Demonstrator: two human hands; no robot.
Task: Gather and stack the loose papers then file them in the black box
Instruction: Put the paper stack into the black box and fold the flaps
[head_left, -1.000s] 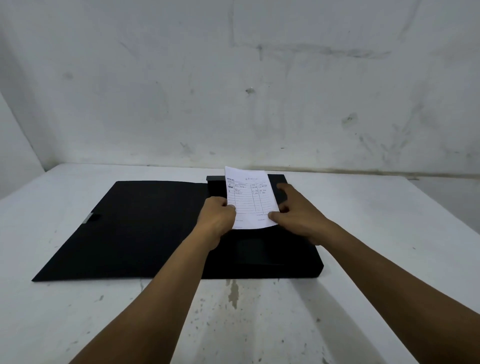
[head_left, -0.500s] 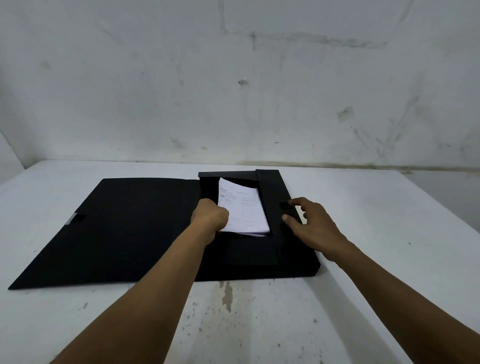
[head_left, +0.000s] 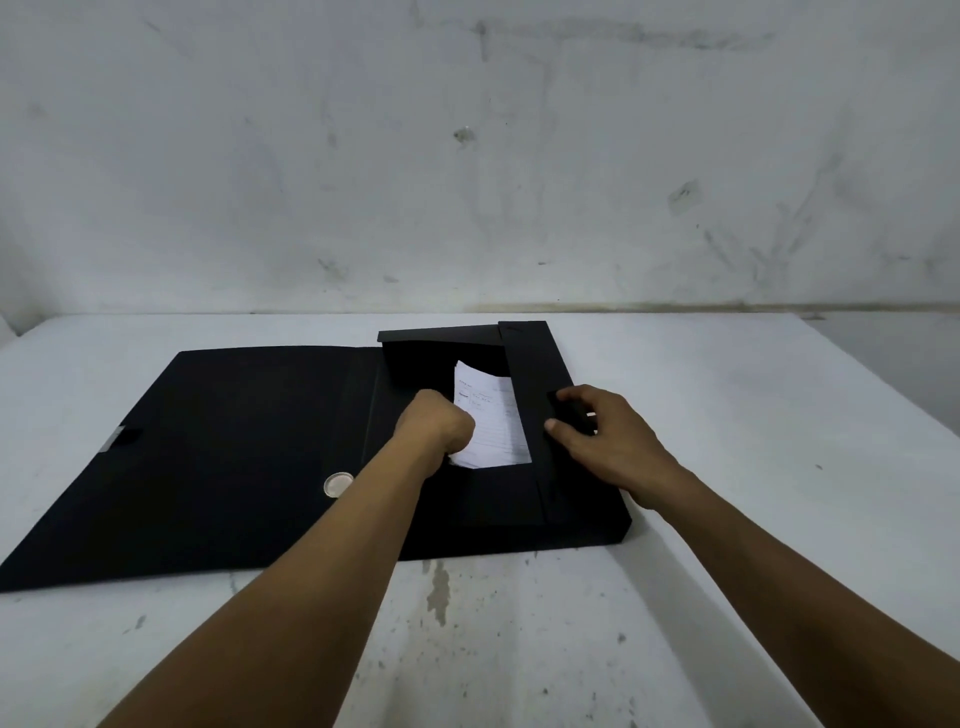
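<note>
The black box (head_left: 582, 525) lies open on the white table, its wide lid (head_left: 208, 457) folded flat to the left. A stack of white printed papers (head_left: 491, 421) lies tilted inside the box, partly under the right side flap (head_left: 530, 395). My left hand (head_left: 434, 428) is closed on the papers' left edge, down inside the box. My right hand (head_left: 605, 441) grips the raised right flap at its outer edge, thumb below and fingers curled over the top.
The white table (head_left: 519, 649) is stained and speckled near the front. A bare scuffed wall (head_left: 467, 156) rises right behind the box. A round silver disc (head_left: 337, 485) and a strap tab (head_left: 117, 436) sit on the open lid.
The paper stack went from upright above the box to lying low inside it. My right hand let go of the papers and took the right flap. The view shifted slightly.
</note>
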